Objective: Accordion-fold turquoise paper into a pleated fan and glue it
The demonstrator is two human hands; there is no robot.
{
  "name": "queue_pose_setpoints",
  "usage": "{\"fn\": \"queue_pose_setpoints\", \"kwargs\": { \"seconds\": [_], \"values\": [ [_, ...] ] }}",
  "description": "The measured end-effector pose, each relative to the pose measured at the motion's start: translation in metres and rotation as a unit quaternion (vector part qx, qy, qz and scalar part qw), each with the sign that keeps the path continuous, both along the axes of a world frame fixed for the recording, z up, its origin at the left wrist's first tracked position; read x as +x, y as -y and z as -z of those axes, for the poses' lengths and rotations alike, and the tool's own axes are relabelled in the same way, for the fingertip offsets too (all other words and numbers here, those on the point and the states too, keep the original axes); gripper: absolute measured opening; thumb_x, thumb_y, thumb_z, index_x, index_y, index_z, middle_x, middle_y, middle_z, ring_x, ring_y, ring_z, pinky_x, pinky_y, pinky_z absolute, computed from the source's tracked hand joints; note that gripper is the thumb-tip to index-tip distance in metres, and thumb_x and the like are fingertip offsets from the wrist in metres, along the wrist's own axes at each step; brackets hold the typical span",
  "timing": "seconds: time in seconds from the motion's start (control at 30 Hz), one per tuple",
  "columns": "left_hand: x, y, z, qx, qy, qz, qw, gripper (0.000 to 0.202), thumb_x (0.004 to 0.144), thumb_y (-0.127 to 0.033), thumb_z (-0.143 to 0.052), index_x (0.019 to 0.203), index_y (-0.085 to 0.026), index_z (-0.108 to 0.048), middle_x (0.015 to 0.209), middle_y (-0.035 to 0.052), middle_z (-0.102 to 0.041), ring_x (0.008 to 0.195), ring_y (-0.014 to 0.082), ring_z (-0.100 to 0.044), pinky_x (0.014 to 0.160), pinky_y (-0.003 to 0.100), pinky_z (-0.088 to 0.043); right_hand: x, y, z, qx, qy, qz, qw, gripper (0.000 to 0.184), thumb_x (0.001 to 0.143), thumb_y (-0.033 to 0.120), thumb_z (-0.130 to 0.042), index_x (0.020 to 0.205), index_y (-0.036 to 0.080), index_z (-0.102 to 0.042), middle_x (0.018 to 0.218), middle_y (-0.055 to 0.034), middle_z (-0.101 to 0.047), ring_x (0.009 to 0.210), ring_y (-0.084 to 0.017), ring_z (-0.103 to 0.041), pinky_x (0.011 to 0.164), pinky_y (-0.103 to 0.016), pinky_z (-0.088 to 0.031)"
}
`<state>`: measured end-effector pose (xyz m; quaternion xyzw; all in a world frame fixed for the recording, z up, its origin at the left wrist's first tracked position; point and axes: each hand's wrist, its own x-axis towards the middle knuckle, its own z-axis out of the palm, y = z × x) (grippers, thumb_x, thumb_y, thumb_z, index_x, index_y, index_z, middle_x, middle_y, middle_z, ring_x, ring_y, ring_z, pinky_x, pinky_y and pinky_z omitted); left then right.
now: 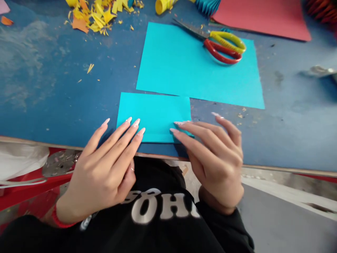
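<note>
A small turquoise paper (155, 109) lies at the table's near edge, with what looks like a narrow fold along its lower side. My left hand (107, 161) rests flat on its left part, fingers stretched out. At the paper's lower right corner, my right hand (216, 154) has its fingertips on or just over the sheet, fingers apart; its thumb is mostly hidden. Just beyond is a larger turquoise sheet (184, 66). On that sheet lie scissors (223, 45) with one yellow and one red handle, blades pointing left.
Yellow and orange paper scraps (97, 17) are heaped at the back left of the blue table (52, 91). A yellow tube-like thing (162, 5) and red paper sheets (263, 15) lie at the back. Pleated turquoise paper (207, 6) is beside them. A blurred metal object (321, 71) lies far right.
</note>
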<state>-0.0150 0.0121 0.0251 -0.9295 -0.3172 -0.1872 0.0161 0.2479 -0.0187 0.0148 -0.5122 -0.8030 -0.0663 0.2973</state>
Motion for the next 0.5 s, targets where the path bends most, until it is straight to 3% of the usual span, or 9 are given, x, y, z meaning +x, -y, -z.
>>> {"fn": "queue_pose_setpoints", "kwargs": {
  "seconds": [0.1, 0.2, 0.33, 0.5],
  "values": [
    [0.001, -0.001, 0.001, 0.017, -0.033, 0.007, 0.999, 0.063, 0.102, -0.031, -0.059, 0.155, 0.001, -0.048, 0.160, 0.0212, -0.049, 0.150, 0.0345, -0.050, 0.133, 0.053, -0.030, 0.001, 0.002, -0.003, -0.068, 0.019, -0.071, 0.995, 0.042, 0.101, 0.001, -0.053, 0.139, 0.013, -0.065, 0.148, -0.0098, -0.066, 0.142, -0.026, -0.059, 0.124, -0.046, -0.043],
    [0.004, -0.003, 0.004, 0.034, -0.057, 0.001, 0.998, 0.066, 0.105, -0.038, -0.061, 0.155, 0.002, -0.047, 0.161, 0.0212, -0.048, 0.151, 0.0336, -0.049, 0.135, 0.050, -0.027, -0.001, 0.006, -0.005, -0.090, 0.052, -0.077, 0.992, 0.043, 0.105, 0.016, -0.057, 0.148, 0.008, -0.058, 0.157, -0.0124, -0.057, 0.149, -0.028, -0.052, 0.127, -0.046, -0.040],
    [0.011, 0.001, 0.009, 0.071, -0.067, -0.024, 0.995, 0.064, 0.105, -0.031, -0.062, 0.156, 0.004, -0.044, 0.161, 0.0222, -0.048, 0.150, 0.0331, -0.050, 0.135, 0.047, -0.027, -0.007, 0.012, -0.006, -0.085, 0.075, -0.053, 0.992, 0.058, 0.106, 0.039, -0.062, 0.152, 0.006, -0.053, 0.159, -0.0136, -0.054, 0.150, -0.029, -0.052, 0.129, -0.044, -0.037],
    [0.017, 0.005, 0.017, 0.084, -0.061, -0.036, 0.994, 0.060, 0.103, -0.017, -0.063, 0.157, 0.003, -0.044, 0.162, 0.0206, -0.046, 0.150, 0.0326, -0.050, 0.132, 0.043, -0.034, -0.015, 0.017, -0.003, -0.071, 0.079, -0.031, 0.994, 0.055, 0.105, 0.040, -0.063, 0.149, 0.008, -0.057, 0.155, -0.0127, -0.057, 0.146, -0.026, -0.056, 0.129, -0.043, -0.036]
  ]
}}
